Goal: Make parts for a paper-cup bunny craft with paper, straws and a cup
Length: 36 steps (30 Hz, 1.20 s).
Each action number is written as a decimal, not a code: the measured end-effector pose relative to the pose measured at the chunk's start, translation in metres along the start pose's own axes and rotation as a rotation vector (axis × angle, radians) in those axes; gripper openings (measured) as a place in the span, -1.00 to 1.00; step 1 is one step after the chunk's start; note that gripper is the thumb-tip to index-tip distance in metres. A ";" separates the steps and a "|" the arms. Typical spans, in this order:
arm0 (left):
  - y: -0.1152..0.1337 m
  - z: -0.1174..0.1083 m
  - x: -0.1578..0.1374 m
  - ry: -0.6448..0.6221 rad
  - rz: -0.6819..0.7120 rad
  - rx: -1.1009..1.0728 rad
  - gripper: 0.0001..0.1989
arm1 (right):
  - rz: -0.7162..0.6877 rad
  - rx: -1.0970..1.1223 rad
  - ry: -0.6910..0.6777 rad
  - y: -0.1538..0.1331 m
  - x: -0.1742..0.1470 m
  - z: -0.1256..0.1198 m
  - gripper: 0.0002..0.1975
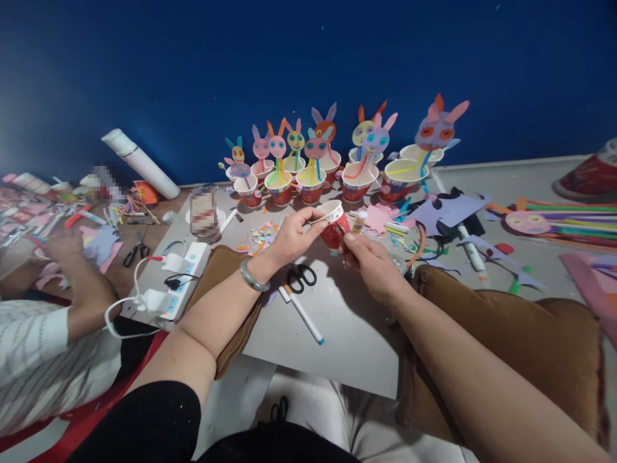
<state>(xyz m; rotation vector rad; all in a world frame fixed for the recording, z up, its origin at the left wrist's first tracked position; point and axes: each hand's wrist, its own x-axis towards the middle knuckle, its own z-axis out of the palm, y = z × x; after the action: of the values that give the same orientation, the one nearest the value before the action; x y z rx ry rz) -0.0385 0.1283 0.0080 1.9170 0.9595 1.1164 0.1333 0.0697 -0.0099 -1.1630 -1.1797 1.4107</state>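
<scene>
Left hand (296, 235): gripping a red paper cup (331, 235) near its rim.
Right hand (367, 262): fingers curled at the cup's side; can't tell if they grip anything.
Cup: held above the table (354, 337), before the eared paper figures (278, 146).
Below: scissors (303, 280), white marker (304, 318).

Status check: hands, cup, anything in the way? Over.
Left hand holding red paper cup. Right hand against cup's side, grip unclear. Scissors and white marker lying nearer the body, not blocking.
</scene>
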 end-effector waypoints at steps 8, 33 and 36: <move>0.000 -0.001 -0.001 -0.004 -0.004 0.023 -0.75 | 0.231 0.312 -0.130 -0.010 -0.003 0.003 -0.63; 0.001 -0.001 -0.001 -0.027 0.056 0.072 -0.69 | 0.330 0.428 -0.152 -0.015 -0.004 0.001 -0.66; 0.001 -0.001 0.000 -0.026 0.057 0.062 -0.69 | 0.329 0.425 -0.152 -0.015 -0.005 0.001 -0.65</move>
<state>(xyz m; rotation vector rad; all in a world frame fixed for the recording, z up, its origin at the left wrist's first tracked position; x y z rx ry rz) -0.0395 0.1278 0.0093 2.0150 0.9404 1.1033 0.1338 0.0666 0.0051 -0.9856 -0.7513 1.9174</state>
